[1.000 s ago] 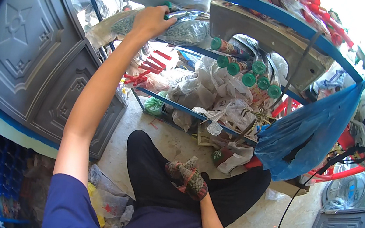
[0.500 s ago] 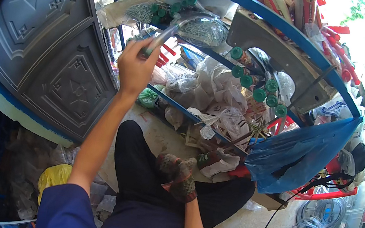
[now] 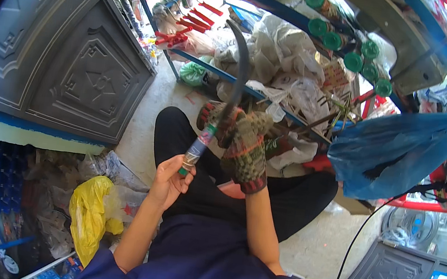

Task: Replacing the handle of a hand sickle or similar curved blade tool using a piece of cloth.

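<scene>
My bare left hand (image 3: 173, 179) is closed round the lower end of a sickle's handle. The sickle (image 3: 198, 148) has a long dark curved blade pointing up and away, and its handle is wrapped in a printed label between green ends. My right hand (image 3: 249, 152) wears a patterned knitted glove in green, brown and red. Its fingers are curled round what looks like a second knitted glove (image 3: 209, 115), which lies partly behind the blade. Whether the right hand touches the blade, I cannot tell.
Ahead stands a blue-framed shelf (image 3: 288, 16) with plastic bags, red tools and several green-capped sickle handles (image 3: 353, 62). A blue plastic bag (image 3: 383, 152) hangs at right. Dark panelled doors (image 3: 103, 75) stand left, near a yellow bag (image 3: 89, 209). A black cable (image 3: 345, 261) runs along the right.
My left hand has brought the sickle down from the shelf to above my lap. My gloved right hand has risen towards the blade. The view has tilted lower.
</scene>
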Action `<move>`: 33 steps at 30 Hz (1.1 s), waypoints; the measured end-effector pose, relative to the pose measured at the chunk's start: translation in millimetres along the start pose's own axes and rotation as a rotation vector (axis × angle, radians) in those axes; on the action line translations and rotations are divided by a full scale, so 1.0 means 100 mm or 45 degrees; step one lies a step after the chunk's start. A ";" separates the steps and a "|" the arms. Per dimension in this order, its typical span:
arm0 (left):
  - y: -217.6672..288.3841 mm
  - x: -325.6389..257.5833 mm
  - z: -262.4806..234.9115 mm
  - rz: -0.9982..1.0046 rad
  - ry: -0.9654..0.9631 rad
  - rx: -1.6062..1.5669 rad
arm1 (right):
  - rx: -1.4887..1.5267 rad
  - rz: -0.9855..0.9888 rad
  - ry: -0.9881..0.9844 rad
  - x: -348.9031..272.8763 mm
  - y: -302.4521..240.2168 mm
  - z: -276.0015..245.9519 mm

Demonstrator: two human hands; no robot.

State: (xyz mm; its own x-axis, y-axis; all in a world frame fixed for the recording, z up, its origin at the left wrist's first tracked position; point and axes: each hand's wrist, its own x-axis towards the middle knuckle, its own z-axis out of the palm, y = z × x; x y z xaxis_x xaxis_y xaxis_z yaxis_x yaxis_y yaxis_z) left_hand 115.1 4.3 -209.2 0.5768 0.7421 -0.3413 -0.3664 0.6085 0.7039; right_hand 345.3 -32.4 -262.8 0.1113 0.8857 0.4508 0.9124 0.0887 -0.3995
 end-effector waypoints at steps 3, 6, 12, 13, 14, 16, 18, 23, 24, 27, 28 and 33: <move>0.03 -0.05 0.01 -0.251 -0.091 0.056 | 0.061 0.122 -0.088 0.03 -0.14 -0.21; 0.05 0.06 0.18 -0.199 -0.291 0.477 | 1.679 0.650 0.183 -0.39 -0.13 0.06; 0.07 0.29 0.69 -0.247 -0.249 0.877 | 1.949 0.791 0.078 -0.49 -0.24 -0.23; 0.05 0.31 0.74 -0.243 -0.284 0.940 | 1.815 0.765 0.049 -0.51 -0.22 -0.30; 0.05 0.31 0.75 -0.257 -0.304 0.949 | 1.410 0.575 0.061 -0.48 -0.21 -0.41; 0.11 0.28 0.73 -0.303 -0.427 1.066 | 1.679 0.598 0.223 -0.54 -0.24 -0.57; 0.20 0.25 0.70 -0.348 -0.477 1.140 | 1.104 0.561 0.093 -0.77 -0.04 -0.53; 0.34 0.11 0.53 -0.523 -0.567 1.232 | 2.910 0.506 0.606 -0.89 0.37 -0.67; 0.40 0.09 0.51 -0.560 -0.568 1.287 | 2.659 0.555 0.587 -0.89 0.43 -0.73; 0.47 0.03 0.43 -0.568 -0.599 1.426 | 2.936 0.416 0.591 -0.72 0.58 -0.92; 0.48 0.02 0.41 -0.534 -0.627 1.505 | 2.910 0.387 0.553 -0.68 0.64 -0.94; 0.52 0.03 0.43 -0.635 -0.607 1.487 | 2.524 0.401 0.602 -0.66 0.63 -0.91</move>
State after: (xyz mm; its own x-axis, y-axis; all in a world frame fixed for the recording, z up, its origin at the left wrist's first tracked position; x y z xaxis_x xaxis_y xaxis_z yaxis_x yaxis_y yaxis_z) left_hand 129.5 26.0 -146.6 0.7468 0.2010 -0.6339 0.6450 0.0132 0.7641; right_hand 431.4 -126.9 -244.7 0.5124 0.8336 0.2062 -0.6926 0.5431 -0.4747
